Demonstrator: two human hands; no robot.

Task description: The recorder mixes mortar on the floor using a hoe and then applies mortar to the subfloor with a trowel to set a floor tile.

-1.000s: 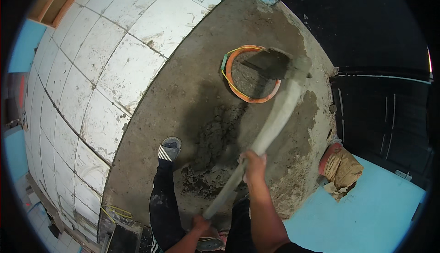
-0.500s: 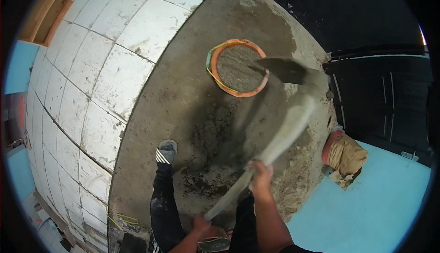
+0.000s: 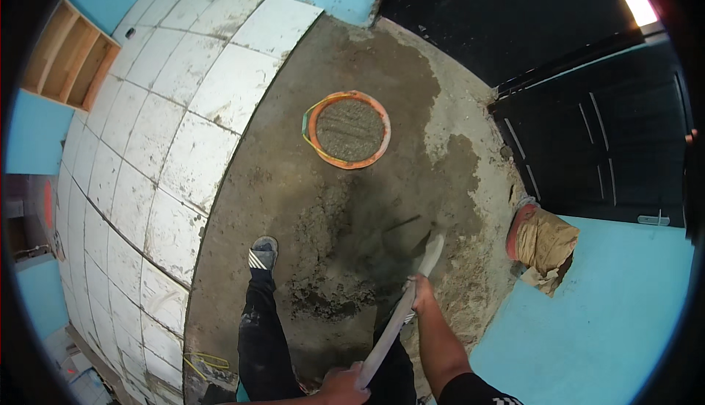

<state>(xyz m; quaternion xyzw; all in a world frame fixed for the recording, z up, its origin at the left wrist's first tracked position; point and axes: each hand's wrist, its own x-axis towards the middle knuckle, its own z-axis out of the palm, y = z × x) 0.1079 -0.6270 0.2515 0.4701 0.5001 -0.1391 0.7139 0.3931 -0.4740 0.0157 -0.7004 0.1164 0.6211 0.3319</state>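
Note:
My left hand (image 3: 345,384) grips the lower end of a long pale handle (image 3: 393,324), and my right hand (image 3: 420,293) grips it farther up. The handle belongs to a hoe-like tool whose dark blade (image 3: 407,236) is low over a patch of grey wet mortar (image 3: 330,229) on the rough concrete floor; its outline is blurred, and I cannot tell if it touches. Beyond it stands an orange bucket (image 3: 384,129) full of grey mix, with a yellow handle lying round its rim. My sandalled left foot (image 3: 262,254) is beside the mortar patch.
White tiles (image 3: 176,140) cover the left floor, with a wooden shelf unit (image 3: 70,56) at the far left. Black doors (image 3: 576,155) are on the right. A reddish container with a torn paper sack (image 3: 547,247) stands by the blue wall (image 3: 602,309). A yellow cord (image 3: 205,361) lies bottom left.
The tool's blade has left the bucket's right rim and swung down toward me onto or near the floor. Both my hands are lower in the picture, still gripping the handle.

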